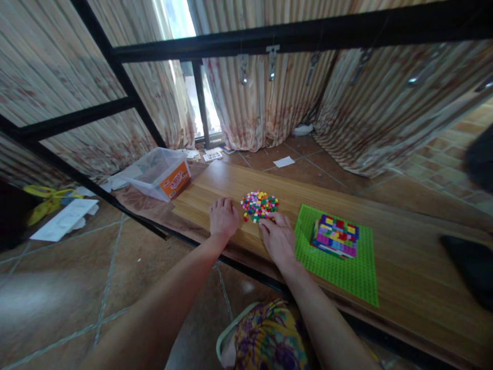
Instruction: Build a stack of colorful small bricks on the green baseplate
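A pile of small, many-coloured toy bricks [256, 201] lies on the wooden board. My left hand [224, 217] rests palm down just left of the pile, its fingers a little bent and holding nothing visible. My right hand [279, 236] reaches the pile's near right edge. Its thumb and forefinger come together among the bricks there; what is between them is too small to make out. To the right of that hand is a green studded baseplate [335, 277], bearing a block-shaped build of stacked coloured bricks [337, 236].
A clear plastic box [154, 177] with an orange label stands at the board's left end. On the right lies a dark flat object [468, 264]. A black metal frame [269, 38] crosses above and behind. Papers [284, 162] lie on the tiled floor.
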### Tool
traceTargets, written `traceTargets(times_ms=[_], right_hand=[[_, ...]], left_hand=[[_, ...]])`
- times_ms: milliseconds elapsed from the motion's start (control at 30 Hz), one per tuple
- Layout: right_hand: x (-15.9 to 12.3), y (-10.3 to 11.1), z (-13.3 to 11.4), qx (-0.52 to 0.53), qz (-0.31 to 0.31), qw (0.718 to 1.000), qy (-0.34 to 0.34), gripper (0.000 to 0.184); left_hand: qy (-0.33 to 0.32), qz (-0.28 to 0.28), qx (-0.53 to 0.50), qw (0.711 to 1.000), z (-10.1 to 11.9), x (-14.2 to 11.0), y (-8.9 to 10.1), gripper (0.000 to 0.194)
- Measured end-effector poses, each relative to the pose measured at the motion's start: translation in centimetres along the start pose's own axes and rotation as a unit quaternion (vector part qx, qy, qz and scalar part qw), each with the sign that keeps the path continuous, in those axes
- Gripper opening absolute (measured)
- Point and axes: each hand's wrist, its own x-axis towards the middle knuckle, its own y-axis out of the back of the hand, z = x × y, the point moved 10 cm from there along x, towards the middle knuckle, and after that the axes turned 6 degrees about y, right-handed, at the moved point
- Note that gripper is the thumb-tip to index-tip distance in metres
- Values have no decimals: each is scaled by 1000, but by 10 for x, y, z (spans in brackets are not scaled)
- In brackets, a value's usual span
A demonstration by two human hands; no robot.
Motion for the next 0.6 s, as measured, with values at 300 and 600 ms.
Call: traceTargets(times_ms=[300, 600], right_hand=[[1, 7, -11, 31, -1, 1000, 2, 25], [-20, 106, 27, 164, 123, 976, -80, 23]], left_hand=[[-6, 12, 3, 1000, -1, 2, 0, 32], [-8, 12, 7, 1000, -2, 5, 0, 36]])
